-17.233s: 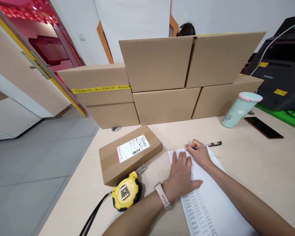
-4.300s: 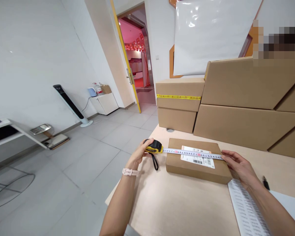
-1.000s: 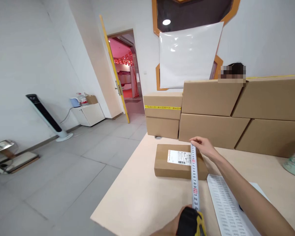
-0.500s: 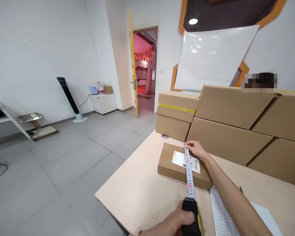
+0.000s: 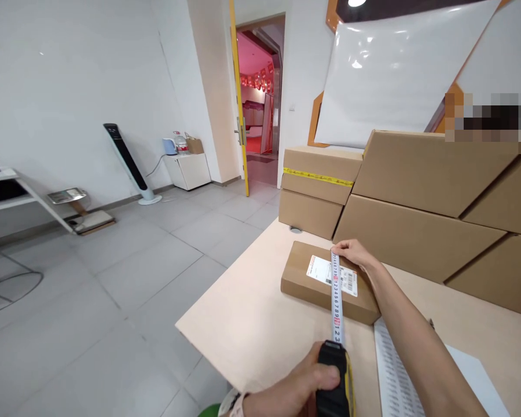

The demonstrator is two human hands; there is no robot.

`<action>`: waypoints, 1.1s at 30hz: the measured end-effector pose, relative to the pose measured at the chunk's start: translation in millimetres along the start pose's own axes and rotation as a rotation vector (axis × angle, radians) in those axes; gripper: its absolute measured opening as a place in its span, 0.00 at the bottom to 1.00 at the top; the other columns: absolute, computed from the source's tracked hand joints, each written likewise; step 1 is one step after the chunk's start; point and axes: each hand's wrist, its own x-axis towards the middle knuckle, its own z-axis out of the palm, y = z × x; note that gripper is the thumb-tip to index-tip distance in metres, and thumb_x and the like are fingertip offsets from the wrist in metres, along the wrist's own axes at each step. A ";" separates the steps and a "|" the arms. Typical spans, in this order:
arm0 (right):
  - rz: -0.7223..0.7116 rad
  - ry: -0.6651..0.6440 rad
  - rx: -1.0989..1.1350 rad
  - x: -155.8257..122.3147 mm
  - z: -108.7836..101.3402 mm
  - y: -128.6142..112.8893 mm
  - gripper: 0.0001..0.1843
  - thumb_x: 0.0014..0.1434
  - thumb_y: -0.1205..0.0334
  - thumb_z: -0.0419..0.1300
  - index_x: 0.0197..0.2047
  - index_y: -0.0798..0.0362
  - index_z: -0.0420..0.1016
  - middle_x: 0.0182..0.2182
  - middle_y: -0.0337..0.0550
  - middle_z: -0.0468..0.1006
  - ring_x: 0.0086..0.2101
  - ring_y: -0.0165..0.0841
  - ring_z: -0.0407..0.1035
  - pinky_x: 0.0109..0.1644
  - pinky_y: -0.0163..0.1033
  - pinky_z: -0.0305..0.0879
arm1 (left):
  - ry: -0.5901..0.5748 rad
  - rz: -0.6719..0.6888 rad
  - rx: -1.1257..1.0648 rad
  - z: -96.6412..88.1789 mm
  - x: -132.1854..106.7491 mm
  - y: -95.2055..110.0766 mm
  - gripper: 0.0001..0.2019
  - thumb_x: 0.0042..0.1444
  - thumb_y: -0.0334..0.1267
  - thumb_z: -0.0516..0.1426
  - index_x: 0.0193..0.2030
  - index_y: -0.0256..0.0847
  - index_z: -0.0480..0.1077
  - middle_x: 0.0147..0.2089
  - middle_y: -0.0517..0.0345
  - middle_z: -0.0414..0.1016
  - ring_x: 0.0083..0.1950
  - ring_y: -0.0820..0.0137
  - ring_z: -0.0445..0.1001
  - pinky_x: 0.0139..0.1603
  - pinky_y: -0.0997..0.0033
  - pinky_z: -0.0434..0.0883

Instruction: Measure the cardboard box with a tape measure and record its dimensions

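Observation:
A small brown cardboard box (image 5: pixel 301 271) lies flat on the light wooden table (image 5: pixel 243 324), with a white shipping label (image 5: pixel 349 281) on top. Across the box runs the white blade of a tape measure (image 5: pixel 333 382), whose black and yellow case is in front of the box's near edge. My left hand (image 5: pixel 306 379) is closed round that case, thumb on its top. At the far edge of the box, my right hand (image 5: pixel 351 253) pinches the blade's end. My right forearm passes over the box's right side.
Large cardboard boxes (image 5: pixel 417 226) are stacked along the table's back and right, with a partly hidden person behind. Printed sheets (image 5: pixel 395 370) lie under my right forearm. Left of the table edge are grey floor, a tower fan (image 5: pixel 130 165) and a platform scale (image 5: pixel 93 220).
The view has tilted down slightly and turned a little left. Both hands keep their hold on the tape measure, its blade still stretched over the small box.

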 end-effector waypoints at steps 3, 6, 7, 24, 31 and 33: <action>0.009 0.009 0.010 -0.8 0.3 1.4 0.09 0.40 0.57 0.66 0.21 0.54 0.77 0.21 0.42 0.79 0.25 0.33 0.70 0.31 0.37 0.65 | 0.038 0.012 -0.002 4.0 -5.7 3.0 0.29 0.39 0.48 0.67 0.48 0.41 0.65 0.34 0.58 0.65 0.41 0.64 0.69 0.45 0.63 0.67; 0.006 0.017 0.016 -2.2 0.8 1.7 0.09 0.41 0.57 0.66 0.21 0.54 0.78 0.22 0.42 0.79 0.26 0.33 0.70 0.32 0.36 0.65 | 0.083 0.003 0.000 4.5 -12.2 3.6 0.28 0.43 0.49 0.64 0.50 0.43 0.65 0.36 0.58 0.66 0.42 0.65 0.69 0.46 0.64 0.67; 0.002 0.020 0.018 -2.6 1.0 1.6 0.09 0.41 0.57 0.66 0.22 0.54 0.78 0.22 0.42 0.79 0.26 0.33 0.70 0.32 0.36 0.65 | 0.099 -0.008 0.004 3.8 -14.0 3.2 0.27 0.44 0.50 0.64 0.51 0.44 0.65 0.37 0.58 0.66 0.41 0.66 0.69 0.45 0.64 0.67; -0.015 0.030 0.025 -2.3 2.4 1.9 0.08 0.42 0.58 0.65 0.21 0.54 0.78 0.23 0.42 0.79 0.26 0.32 0.70 0.33 0.36 0.65 | 0.125 -0.015 -0.008 1.0 -17.3 0.1 0.26 0.44 0.48 0.63 0.50 0.45 0.66 0.40 0.55 0.65 0.40 0.65 0.68 0.43 0.62 0.70; -0.017 0.029 0.018 -3.1 2.3 1.0 0.07 0.42 0.58 0.65 0.21 0.54 0.77 0.22 0.41 0.79 0.26 0.31 0.69 0.33 0.35 0.64 | 0.117 0.020 0.031 -0.7 -15.0 -2.1 0.24 0.45 0.49 0.62 0.49 0.44 0.66 0.37 0.57 0.64 0.39 0.66 0.68 0.43 0.64 0.69; -0.019 0.026 0.015 -3.4 2.4 0.7 0.08 0.42 0.58 0.65 0.21 0.54 0.77 0.22 0.41 0.79 0.26 0.31 0.69 0.32 0.35 0.64 | 0.103 0.002 0.019 -0.5 -15.5 -1.9 0.25 0.46 0.49 0.62 0.50 0.45 0.66 0.37 0.58 0.64 0.39 0.66 0.68 0.42 0.63 0.69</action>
